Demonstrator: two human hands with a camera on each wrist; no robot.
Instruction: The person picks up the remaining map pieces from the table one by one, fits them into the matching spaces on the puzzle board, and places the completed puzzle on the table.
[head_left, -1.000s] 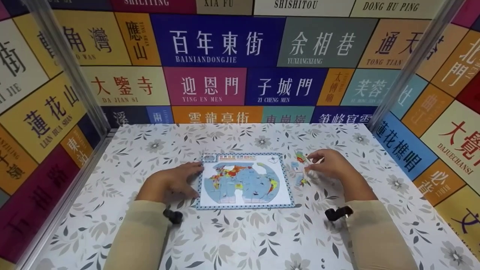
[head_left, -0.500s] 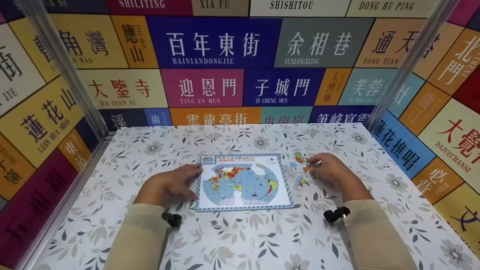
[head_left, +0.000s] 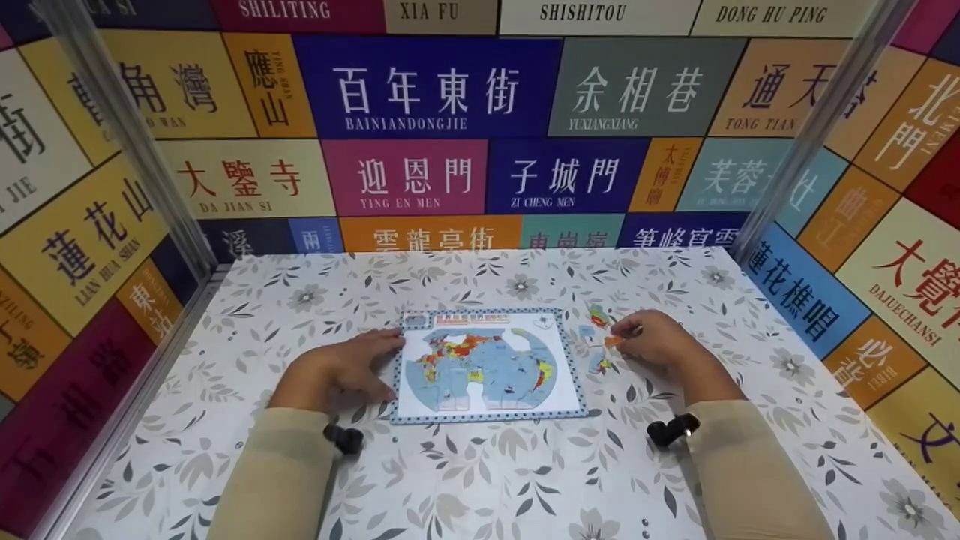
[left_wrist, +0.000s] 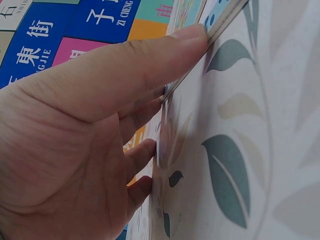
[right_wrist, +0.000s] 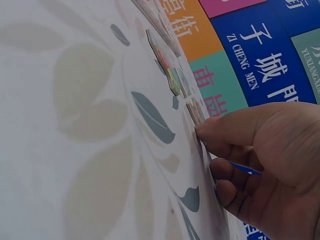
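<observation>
A world map jigsaw puzzle [head_left: 480,417] with a blue dotted border lies flat on the table, partly filled with pieces. White gaps show at its top right and bottom middle. My left hand [head_left: 352,365] rests at the board's left side; in the left wrist view the thumb [left_wrist: 190,37] touches the board's edge and the fingers stay fairly straight. To the right of the board, my right hand [head_left: 654,341] pinches an orange-marked puzzle piece [head_left: 613,341] close to the tabletop. Its underside and far end are hidden. Around it lie a green-and-red piece [head_left: 598,315] and a blue piece [head_left: 586,330].
Another loose piece [head_left: 600,364] lies nearer me, just right of the board. A white tablecloth [head_left: 480,480] with grey leaves covers the table. Panels with coloured street signs [head_left: 427,86] stand behind and at both sides, with metal posts [head_left: 817,135] at the corners.
My right hand has shifted slightly around the loose pieces, and the orange-marked piece shows more clearly at its fingertips. My left hand keeps its place at the board. The head view tilted slightly.
</observation>
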